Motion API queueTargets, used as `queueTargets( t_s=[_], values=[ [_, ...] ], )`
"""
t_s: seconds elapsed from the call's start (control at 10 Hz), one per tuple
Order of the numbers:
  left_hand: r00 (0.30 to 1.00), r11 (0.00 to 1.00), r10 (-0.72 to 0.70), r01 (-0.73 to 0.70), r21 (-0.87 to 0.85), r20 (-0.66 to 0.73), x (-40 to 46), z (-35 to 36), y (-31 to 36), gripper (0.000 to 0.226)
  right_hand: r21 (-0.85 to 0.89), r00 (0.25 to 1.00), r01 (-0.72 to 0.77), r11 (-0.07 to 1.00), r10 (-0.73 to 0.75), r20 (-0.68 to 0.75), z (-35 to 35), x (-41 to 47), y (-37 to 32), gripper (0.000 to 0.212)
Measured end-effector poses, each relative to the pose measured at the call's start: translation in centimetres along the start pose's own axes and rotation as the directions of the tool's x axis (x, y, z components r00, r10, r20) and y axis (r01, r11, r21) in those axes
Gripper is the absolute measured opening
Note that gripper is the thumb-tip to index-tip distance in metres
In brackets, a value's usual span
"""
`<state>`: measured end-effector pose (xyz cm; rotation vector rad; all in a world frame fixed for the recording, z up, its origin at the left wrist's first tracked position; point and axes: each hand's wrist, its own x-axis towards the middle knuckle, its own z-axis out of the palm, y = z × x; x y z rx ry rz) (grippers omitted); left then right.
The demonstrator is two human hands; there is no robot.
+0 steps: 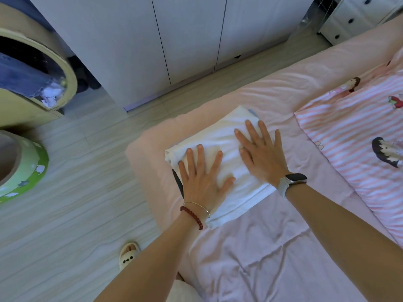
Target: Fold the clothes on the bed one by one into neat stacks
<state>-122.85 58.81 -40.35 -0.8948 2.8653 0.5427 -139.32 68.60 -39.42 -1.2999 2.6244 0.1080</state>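
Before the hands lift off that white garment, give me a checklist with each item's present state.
1. Left hand flat on the white garment: ok.
2. Right hand flat on it, fingers spread: ok.
3. Garment folded into a compact rectangle: ok.
4. Garment fully on the bed: ok, though near the corner.
5. Dark item under the garment's left edge tucked in: not ok, it sticks out.
6. Striped quilt clear of the garment: ok.

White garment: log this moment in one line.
left hand flat on white garment | right hand flat on it | garment folded, on bed
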Motion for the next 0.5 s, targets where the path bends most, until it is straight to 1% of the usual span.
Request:
queueTargets(
  t_s=[0.1,0.2,0.3,0.4,0.5],
  values=[
    [1.0,1.0,0.014,-0.014,0.007,-0.007,1.6,1.4,-0.4,0.075,0.043,0.999,-0.049,0.998,0.048,0.023,1.7,1.3,0.4,0.054],
    [1.0,0.999,0.012,-0.012,0.036,0.019,2.7,2.6,-0.7,0.075,0.067,0.996,-0.077,0.995,0.074,0.039,3.1,2.1,0.5,0.054],
    [0.999,0.999,0.007,-0.009,0.042,0.045,3.1,3.1,-0.9,0.074,0.061,0.993,-0.088,0.994,0.083,0.08,3.7,2.3,0.6,0.057],
    [0.999,0.999,0.0,-0.002,0.034,0.038,2.9,2.9,-0.8,0.074,0.082,0.99,-0.062,0.995,0.051,0.131,2.9,2.5,0.8,0.056],
    [0.998,0.999,-0.021,0.018,0.045,0.06,2.6,1.9,-0.9,0.074,0.301,0.994,-0.1,0.948,0.082,0.071,0.8,1.8,0.7,0.049]
  ],
)
